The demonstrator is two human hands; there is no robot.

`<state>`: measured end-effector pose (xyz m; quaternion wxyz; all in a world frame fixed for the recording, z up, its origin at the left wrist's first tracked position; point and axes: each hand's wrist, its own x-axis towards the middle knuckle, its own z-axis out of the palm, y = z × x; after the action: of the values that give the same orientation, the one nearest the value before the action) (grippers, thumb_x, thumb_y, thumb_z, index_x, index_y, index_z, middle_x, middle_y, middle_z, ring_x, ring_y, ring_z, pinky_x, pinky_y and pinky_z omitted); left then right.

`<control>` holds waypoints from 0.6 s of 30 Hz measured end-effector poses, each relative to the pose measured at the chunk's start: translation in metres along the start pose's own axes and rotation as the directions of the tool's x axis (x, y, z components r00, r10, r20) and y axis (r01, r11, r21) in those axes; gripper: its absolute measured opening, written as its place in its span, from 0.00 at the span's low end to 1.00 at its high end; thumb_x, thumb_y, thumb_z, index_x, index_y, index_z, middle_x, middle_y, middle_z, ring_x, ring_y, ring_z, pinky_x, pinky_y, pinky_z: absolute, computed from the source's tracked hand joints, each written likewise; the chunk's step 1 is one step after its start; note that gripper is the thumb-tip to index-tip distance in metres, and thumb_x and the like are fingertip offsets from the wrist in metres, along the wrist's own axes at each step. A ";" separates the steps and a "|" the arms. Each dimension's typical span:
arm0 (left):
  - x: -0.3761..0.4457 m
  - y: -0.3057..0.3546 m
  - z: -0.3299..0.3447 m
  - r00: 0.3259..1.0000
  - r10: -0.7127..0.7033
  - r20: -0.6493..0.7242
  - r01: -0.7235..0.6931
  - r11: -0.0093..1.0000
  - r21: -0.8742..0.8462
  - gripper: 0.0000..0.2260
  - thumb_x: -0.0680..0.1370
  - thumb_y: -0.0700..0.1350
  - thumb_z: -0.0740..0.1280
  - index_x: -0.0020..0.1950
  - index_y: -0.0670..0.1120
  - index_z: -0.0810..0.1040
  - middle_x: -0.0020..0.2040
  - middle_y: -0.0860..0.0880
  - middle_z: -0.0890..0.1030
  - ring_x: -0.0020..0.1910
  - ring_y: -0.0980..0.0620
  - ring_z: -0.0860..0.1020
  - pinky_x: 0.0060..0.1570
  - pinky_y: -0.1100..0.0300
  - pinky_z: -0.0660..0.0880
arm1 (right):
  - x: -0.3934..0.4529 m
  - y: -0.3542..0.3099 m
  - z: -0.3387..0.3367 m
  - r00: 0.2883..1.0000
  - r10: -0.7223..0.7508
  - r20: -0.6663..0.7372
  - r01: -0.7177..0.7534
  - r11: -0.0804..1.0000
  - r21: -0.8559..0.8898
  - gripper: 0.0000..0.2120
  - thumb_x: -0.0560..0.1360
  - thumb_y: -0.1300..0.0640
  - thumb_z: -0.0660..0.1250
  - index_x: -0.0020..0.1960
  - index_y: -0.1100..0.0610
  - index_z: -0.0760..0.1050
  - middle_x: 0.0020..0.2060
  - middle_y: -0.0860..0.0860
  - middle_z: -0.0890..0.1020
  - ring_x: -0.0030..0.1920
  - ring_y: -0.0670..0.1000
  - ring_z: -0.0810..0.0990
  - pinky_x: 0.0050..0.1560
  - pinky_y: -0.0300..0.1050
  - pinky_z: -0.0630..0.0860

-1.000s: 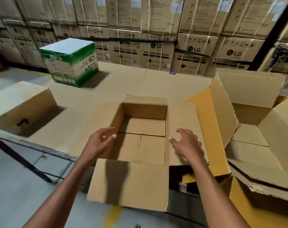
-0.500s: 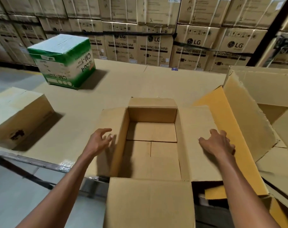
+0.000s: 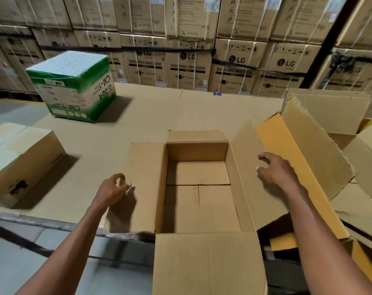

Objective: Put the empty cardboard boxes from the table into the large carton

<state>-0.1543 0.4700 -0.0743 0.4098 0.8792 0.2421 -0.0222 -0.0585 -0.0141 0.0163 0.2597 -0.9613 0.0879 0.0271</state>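
Note:
An empty brown cardboard box [image 3: 198, 196] sits at the table's near edge with all its flaps spread out. My left hand [image 3: 111, 189] hovers over the outer edge of its left flap, fingers loosely curled and holding nothing. My right hand [image 3: 274, 170] hovers over the right flap, fingers spread. The large carton [image 3: 321, 145] stands open to the right, its yellow-lined flap leaning against the box's right flap. A closed green and white box [image 3: 74, 86] stands at the far left of the table. A closed brown box [image 3: 21, 158] lies at the left edge.
The table [image 3: 170, 111] is covered in cardboard sheet. A wall of stacked washing machine cartons [image 3: 202, 50] rises behind it. Grey floor [image 3: 14, 262] shows below the table's near edge on the left.
Both hands have moved apart from the box's inner walls outward over the side flaps. The view has shifted closer to the box.

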 end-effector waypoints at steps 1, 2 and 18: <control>0.000 0.002 -0.004 0.999 0.036 -0.004 -0.036 0.999 -0.004 0.24 0.78 0.50 0.74 0.73 0.48 0.75 0.69 0.38 0.77 0.65 0.39 0.77 0.60 0.49 0.74 | -0.002 -0.002 0.000 0.999 -0.013 0.044 0.013 1.000 -0.012 0.25 0.77 0.51 0.71 0.73 0.45 0.72 0.70 0.50 0.76 0.67 0.59 0.76 0.63 0.53 0.74; -0.001 0.006 -0.009 0.998 0.069 0.003 -0.069 0.998 -0.004 0.23 0.78 0.50 0.74 0.72 0.49 0.76 0.70 0.41 0.77 0.67 0.40 0.76 0.62 0.49 0.74 | -0.003 -0.005 0.000 0.996 -0.030 0.083 0.032 0.999 -0.019 0.26 0.77 0.52 0.71 0.73 0.45 0.72 0.71 0.50 0.75 0.68 0.59 0.75 0.64 0.53 0.73; -0.051 0.084 -0.018 0.951 0.297 0.082 -0.283 0.947 -0.155 0.25 0.78 0.29 0.65 0.75 0.41 0.73 0.73 0.41 0.75 0.67 0.42 0.78 0.64 0.42 0.77 | -0.060 -0.031 -0.023 0.995 -0.092 0.024 0.091 0.995 0.048 0.29 0.76 0.68 0.63 0.75 0.54 0.71 0.74 0.51 0.73 0.74 0.54 0.71 0.73 0.47 0.66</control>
<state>-0.1651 0.4166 0.0090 0.4819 0.8716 0.0893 0.0099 -0.1118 0.0099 0.0569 0.2843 -0.9575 0.0411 0.0255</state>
